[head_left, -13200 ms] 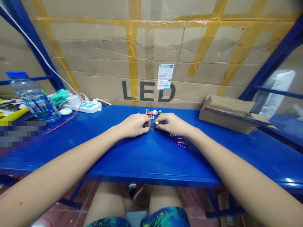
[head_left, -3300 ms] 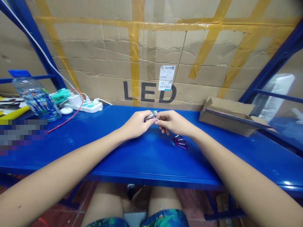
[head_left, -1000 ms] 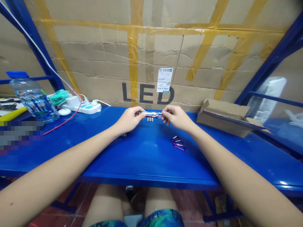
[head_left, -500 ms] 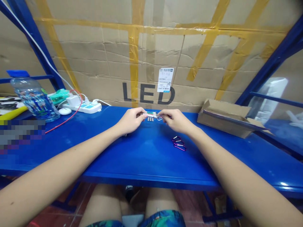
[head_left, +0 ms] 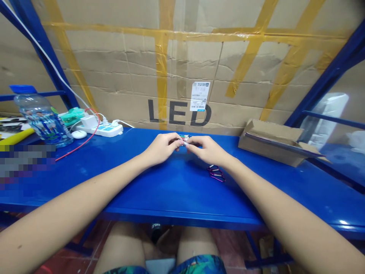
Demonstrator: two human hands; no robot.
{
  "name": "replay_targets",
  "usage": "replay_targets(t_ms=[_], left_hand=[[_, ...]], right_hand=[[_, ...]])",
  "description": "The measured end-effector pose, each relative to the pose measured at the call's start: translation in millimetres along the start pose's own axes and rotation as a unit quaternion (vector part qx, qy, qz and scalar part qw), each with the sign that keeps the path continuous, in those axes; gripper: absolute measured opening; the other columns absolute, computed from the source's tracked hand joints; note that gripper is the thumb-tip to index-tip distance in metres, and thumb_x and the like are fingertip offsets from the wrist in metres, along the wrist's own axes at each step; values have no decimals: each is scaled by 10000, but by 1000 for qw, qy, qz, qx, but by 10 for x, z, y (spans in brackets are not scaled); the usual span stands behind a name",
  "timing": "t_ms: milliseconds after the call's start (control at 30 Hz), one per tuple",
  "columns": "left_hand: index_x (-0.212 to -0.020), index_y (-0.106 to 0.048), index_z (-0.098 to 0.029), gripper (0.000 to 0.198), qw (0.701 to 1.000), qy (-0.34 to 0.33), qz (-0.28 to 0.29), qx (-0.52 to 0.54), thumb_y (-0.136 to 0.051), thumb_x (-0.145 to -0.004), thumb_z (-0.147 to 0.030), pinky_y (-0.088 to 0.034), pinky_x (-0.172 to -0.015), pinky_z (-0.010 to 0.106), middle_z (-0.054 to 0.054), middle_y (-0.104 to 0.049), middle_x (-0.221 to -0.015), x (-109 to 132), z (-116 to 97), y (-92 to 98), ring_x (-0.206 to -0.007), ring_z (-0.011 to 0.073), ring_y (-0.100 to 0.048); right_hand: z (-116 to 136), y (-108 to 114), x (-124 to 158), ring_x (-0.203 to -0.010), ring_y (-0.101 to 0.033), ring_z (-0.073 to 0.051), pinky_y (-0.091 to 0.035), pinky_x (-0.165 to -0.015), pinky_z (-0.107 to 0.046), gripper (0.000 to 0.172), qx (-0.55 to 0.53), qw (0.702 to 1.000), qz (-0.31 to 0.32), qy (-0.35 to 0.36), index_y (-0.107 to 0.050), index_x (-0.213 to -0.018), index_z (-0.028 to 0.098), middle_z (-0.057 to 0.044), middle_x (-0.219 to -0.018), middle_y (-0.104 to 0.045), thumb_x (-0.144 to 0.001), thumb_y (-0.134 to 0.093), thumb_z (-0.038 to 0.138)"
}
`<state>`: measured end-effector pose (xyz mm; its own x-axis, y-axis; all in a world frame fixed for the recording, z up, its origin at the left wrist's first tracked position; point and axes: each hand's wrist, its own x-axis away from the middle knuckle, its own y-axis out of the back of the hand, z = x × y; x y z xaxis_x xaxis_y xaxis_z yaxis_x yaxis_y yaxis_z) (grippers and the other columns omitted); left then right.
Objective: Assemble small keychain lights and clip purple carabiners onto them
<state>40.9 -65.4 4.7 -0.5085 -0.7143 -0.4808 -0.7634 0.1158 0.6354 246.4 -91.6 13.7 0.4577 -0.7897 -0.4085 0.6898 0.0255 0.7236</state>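
My left hand (head_left: pixel 162 147) and my right hand (head_left: pixel 205 149) meet fingertip to fingertip over the middle of the blue bench (head_left: pixel 171 190). Both are pinched shut on a small slim metal piece (head_left: pixel 183 141) held between them; it is too small to name. Just behind the fingers lie a few slim coloured metal sticks (head_left: pixel 186 136) in a row. Two or three purple carabiner clips (head_left: pixel 216 173) lie on the bench right of my right wrist.
At the back left stand a plastic water bottle (head_left: pixel 42 121), a white power strip (head_left: pixel 99 128) with a red cable, and a white mouse (head_left: pixel 79 134). An open flat cardboard box (head_left: pixel 278 142) sits at the right. A taped cardboard wall marked LED (head_left: pixel 179 113) closes the back.
Both hands have drawn closer together and a little toward me since half a second ago. The small round pieces seen by the sticks are now hidden behind my fingers.
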Motion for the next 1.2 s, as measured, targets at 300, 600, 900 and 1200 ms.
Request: replay_targets(t_ms=[300, 600, 900, 1200], left_hand=[[-1202, -606, -98, 740, 919, 106, -14, 380, -291, -930, -709, -505, -889, 388, 214, -664, -1197, -98, -33, 89, -1114, 292, -624], [-1295, -558, -43, 777, 819, 165, 1, 549, -362, -909, -689, -491, -909, 419, 255, -648, -1214, -99, 57, 127, -1164, 359, -603], [-1247, -600, -59, 740, 816, 169, 10, 553, -361, -919, -678, -504, -883, 411, 244, -661, -1198, -99, 71, 131, -1140, 358, -619], [-1191, -628, -68, 698, 812, 175, 14, 556, -374, -922, -660, -504, -896, 423, 236, -670, -1181, -92, 52, 133, -1131, 355, -625]], right_hand=[[-1, 17, -15, -609, -453, -136, -316, -582, -269, 164, -9, 997, -53, -47, -618, -718, 162, 13, -595, -534, -802, -541, 281], [32, 46, -6, -612, -476, -141, -335, -588, -270, 185, 0, 998, -62, -20, -645, -744, 149, -7, -621, -574, -790, -528, 286], [7, 56, -3, -593, -456, -126, -329, -587, -269, 187, 12, 997, -70, -8, -661, -776, 143, 2, -638, -574, -790, -533, 279], [-3, 47, 4, -599, -452, -121, -335, -601, -268, 184, 26, 997, -66, -5, -667, -784, 140, 1, -658, -587, -782, -529, 262]])
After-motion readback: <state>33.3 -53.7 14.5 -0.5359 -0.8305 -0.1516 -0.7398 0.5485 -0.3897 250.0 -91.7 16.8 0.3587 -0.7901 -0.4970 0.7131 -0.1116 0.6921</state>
